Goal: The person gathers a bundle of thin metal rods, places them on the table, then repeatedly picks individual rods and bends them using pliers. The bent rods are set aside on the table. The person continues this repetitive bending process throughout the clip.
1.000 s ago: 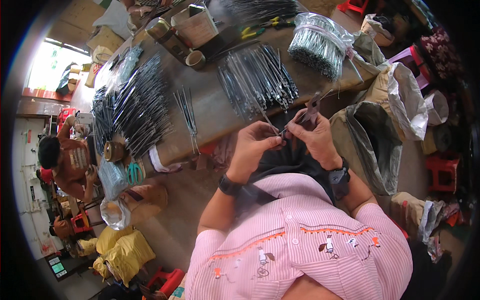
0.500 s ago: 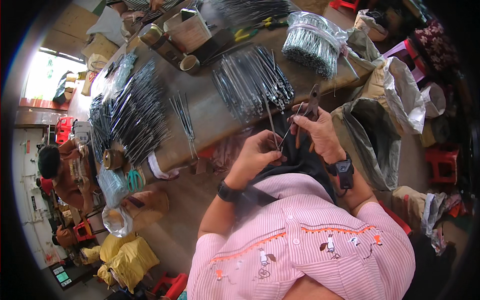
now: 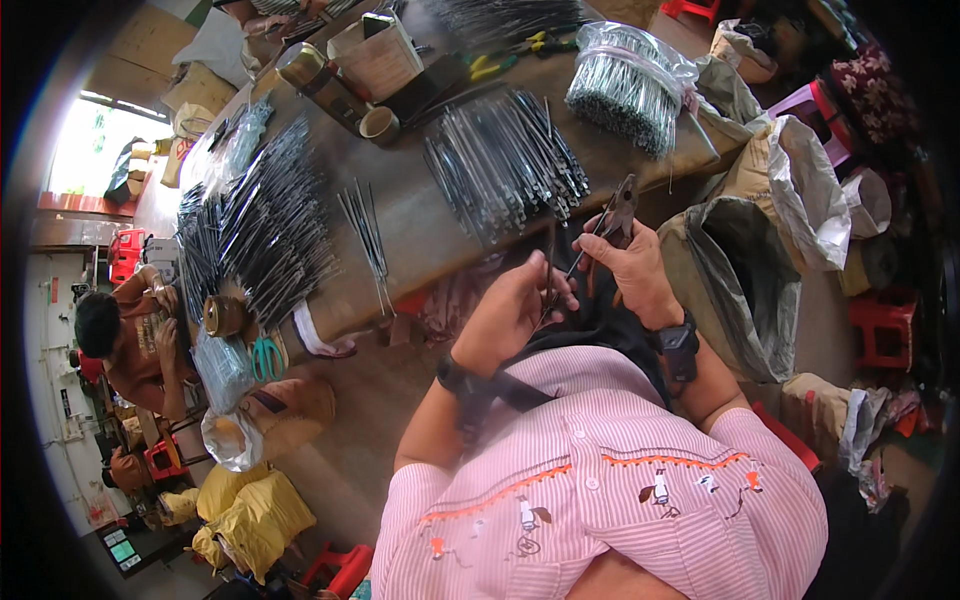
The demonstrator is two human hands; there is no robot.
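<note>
My right hand (image 3: 637, 268) is closed around a pair of pliers (image 3: 624, 203), whose jaws point up and away from me. Between its thumb and forefinger runs a thin metal strip (image 3: 592, 240), slanting down toward the other hand. My left hand (image 3: 522, 297) has its fingers curled around another thin, dark metal strip (image 3: 550, 262) that stands nearly upright; its lower end is hard to make out. Both hands are in front of my body, just off the table's near edge. Past them on the table (image 3: 405, 245) lies a spread pile of metal strips (image 3: 505, 160).
Larger strip heaps (image 3: 275, 225) cover the table's left, with a few loose strips (image 3: 368, 235) nearer. A plastic-wrapped bundle (image 3: 625, 95) stands at the far right. Open sacks (image 3: 745, 280) are right of me. Teal-handled scissors (image 3: 267, 360) hang by the left corner. A co-worker (image 3: 140, 335) sits left.
My left hand has turned, its strip swinging more upright and darker in the light. My right hand with the pliers has shifted slightly left and down. The co-worker's arms have come up.
</note>
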